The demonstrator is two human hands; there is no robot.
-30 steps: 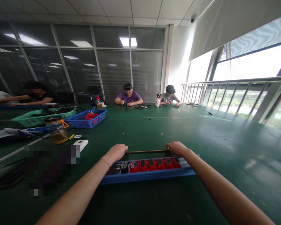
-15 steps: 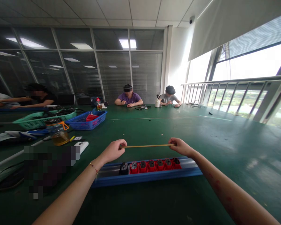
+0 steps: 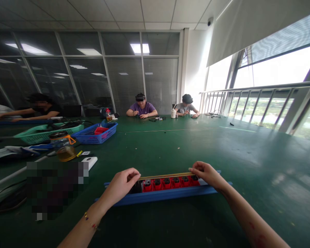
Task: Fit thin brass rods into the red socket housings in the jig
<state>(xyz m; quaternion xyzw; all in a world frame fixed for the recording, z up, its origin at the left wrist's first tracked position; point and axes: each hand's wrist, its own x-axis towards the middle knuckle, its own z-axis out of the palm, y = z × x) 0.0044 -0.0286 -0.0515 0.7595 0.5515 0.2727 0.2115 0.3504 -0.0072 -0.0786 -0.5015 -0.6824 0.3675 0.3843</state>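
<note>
A thin yellow rubber band [image 3: 165, 176] runs taut, as two strands, between my hands over the far side of a long blue tray [image 3: 170, 198]. My left hand [image 3: 126, 181] pinches its left end over a black block [image 3: 137, 186] in the tray. Its right end is pinched by my right hand [image 3: 204, 172], near the tray's right part. Between them, several red blocks with black tops [image 3: 166, 184] sit side by side in a row. Whether the band touches the blocks I cannot tell.
To the left stand a blue basket [image 3: 99, 136] with a red box, a green basket [image 3: 33, 136] and a jar of amber liquid [image 3: 65, 151]. A white device [image 3: 91, 162] lies nearer. Across the green table [image 3: 222, 148], co-workers sit, two by a white bottle [image 3: 173, 113].
Both hands have come down and nearer with the stretched band, from above and beyond the tray to just over its blocks. The band now shows as two strands.
</note>
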